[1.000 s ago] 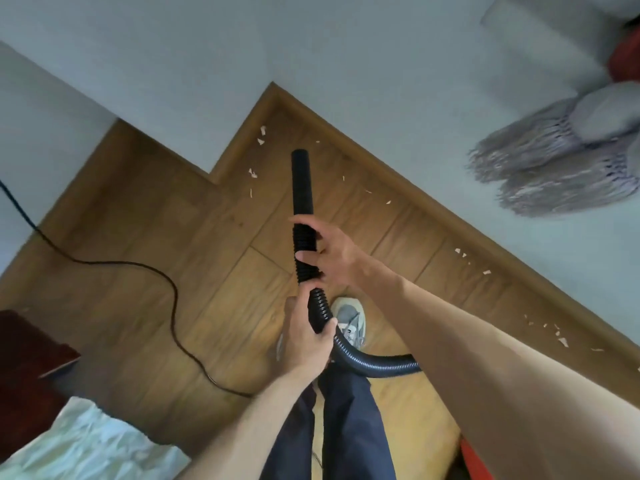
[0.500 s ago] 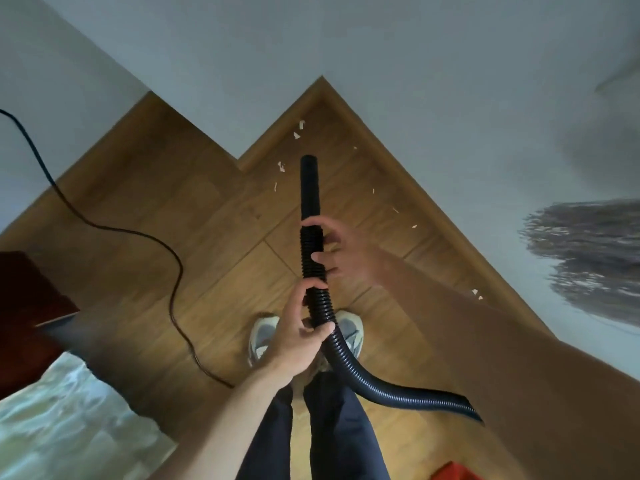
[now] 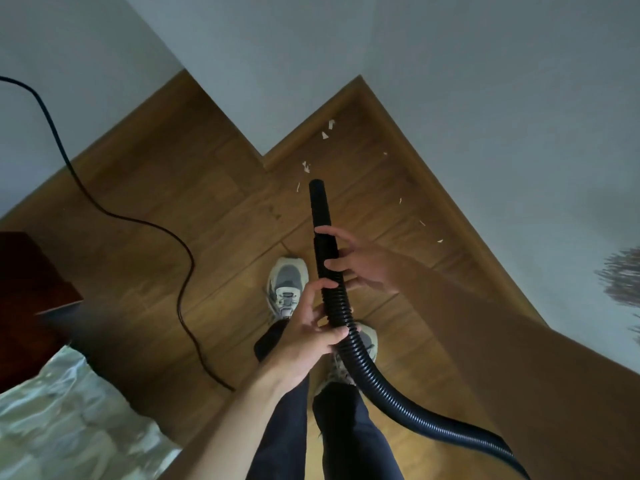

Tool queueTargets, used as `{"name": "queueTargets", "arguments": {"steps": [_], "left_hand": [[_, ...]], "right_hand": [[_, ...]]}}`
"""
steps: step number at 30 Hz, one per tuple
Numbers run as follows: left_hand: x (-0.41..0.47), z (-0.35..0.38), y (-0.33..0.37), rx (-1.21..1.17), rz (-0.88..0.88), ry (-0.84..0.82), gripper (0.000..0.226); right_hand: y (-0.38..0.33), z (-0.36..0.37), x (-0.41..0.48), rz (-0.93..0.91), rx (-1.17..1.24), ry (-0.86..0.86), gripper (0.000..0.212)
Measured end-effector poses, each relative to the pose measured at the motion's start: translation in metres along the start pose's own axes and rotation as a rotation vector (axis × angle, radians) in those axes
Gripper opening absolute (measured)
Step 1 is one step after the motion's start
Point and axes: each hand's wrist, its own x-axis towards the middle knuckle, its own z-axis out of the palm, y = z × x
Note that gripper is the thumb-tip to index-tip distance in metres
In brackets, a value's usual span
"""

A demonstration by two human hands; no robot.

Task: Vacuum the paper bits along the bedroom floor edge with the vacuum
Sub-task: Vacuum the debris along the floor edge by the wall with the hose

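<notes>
Head view: the floor (image 3: pixel 166 202) is warm brown wood planks, closed in by pale grey walls (image 3: pixel 450 64) with a matching wood skirting board (image 3: pixel 436 181) along their foot. The wall line steps: an outward corner sits just left of 12 o'clock and an inward corner just right of it.

The paper bits (image 3: pixel 325 134) lie in that inward corner, a few larger white scraps at 12 o'clock close to the skirting and smaller flecks strung toward 2 o'clock along the right-hand edge.

The vacuum hose (image 3: pixel 341 317), black and ribbed, runs from 5 o'clock up through the middle. Its smooth tube end (image 3: pixel 317 192) points at 12 o'clock, near the closest scraps but apart from them.

The left hand (image 3: pixel 304 337) grips the ribbed part, fingers curled round it. The right hand (image 3: pixel 363 268) holds the hose just above, at the join with the smooth tube, thumb and fingers wrapped loosely over it.

Under the hands are grey-and-white shoes (image 3: pixel 286 284) and dark trousers (image 3: pixel 349 431).

A black cord (image 3: pixel 104 209) snakes over the planks from 10 o'clock toward 6 o'clock. Dark red-brown furniture (image 3: pixel 31 289) stands at 9 o'clock, with crumpled pale bedding (image 3: pixel 69 420) at 7 o'clock. A blurred grey fringe (image 3: pixel 623 275) shows at 3 o'clock against the wall.
</notes>
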Motion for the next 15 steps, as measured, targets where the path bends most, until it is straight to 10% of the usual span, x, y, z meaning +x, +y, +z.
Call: {"name": "queueTargets", "arguments": {"steps": [15], "left_hand": [[0.054, -0.032, 0.001, 0.019, -0.014, 0.299, 0.06]], "right_hand": [[0.005, 0.022, 0.091, 0.079, -0.111, 0.125, 0.059]]}}
